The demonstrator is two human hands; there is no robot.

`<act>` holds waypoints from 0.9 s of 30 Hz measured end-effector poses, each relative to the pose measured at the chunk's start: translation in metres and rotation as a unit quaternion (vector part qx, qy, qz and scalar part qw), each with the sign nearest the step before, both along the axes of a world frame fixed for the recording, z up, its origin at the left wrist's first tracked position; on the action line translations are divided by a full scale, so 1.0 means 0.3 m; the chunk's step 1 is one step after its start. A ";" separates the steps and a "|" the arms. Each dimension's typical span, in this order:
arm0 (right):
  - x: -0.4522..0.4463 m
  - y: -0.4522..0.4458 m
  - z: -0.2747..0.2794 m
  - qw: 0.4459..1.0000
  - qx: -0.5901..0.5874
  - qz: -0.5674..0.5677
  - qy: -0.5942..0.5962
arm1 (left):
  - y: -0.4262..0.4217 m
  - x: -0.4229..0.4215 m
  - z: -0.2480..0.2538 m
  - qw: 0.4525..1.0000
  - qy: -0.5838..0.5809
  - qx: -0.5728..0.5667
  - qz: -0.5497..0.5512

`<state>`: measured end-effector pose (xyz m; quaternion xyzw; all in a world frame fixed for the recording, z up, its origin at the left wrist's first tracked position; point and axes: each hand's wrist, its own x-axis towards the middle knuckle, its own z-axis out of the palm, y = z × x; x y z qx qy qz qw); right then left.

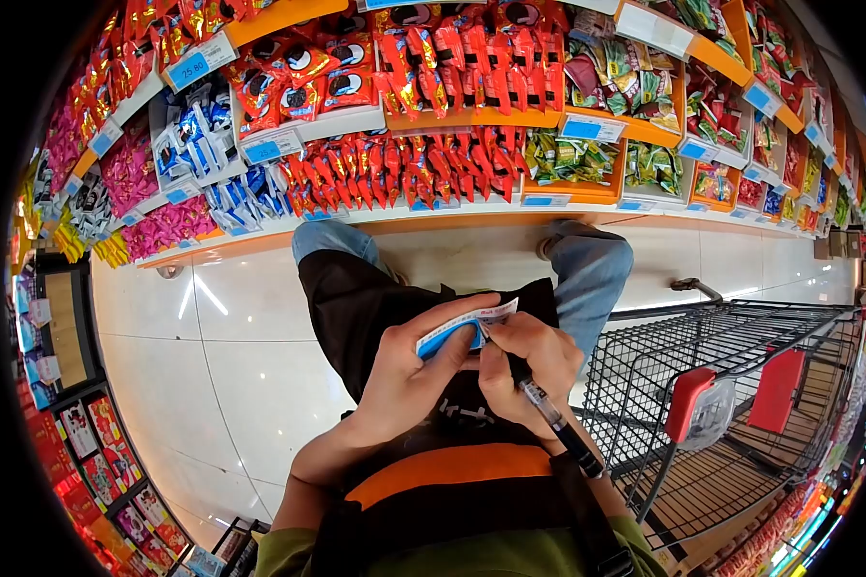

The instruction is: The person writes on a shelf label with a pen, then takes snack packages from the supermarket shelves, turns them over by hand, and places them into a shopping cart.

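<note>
Both my hands meet above my lap, over a dark apron. My left hand is closed on a blue and white paper label, its thumb pressed on the blue face. At the label's right end, the fingertips of my right hand pinch its edge. A black pen with a clear barrel lies across my right hand and points down toward the wrist. The writing on the label is too small to read.
Ahead stand shelves of bagged sweets in red, blue, pink and green wrappers, with price tags on orange edges. A black wire shopping cart with red parts is close on my right. Shelves with red boxes stand at the left.
</note>
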<state>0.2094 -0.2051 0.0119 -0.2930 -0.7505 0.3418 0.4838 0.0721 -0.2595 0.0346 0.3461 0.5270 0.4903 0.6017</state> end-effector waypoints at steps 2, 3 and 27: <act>0.002 -0.002 -0.009 1.000 0.009 -0.008 0.008 | 0.000 0.000 0.002 1.000 -0.006 -0.004 0.002; 0.002 -0.003 -0.012 1.000 0.014 -0.011 0.013 | 0.001 0.002 0.005 1.000 -0.013 -0.007 0.006; 0.013 -0.014 -0.004 1.000 -0.018 -0.024 -0.008 | 0.000 0.000 0.001 1.000 -0.017 0.001 -0.003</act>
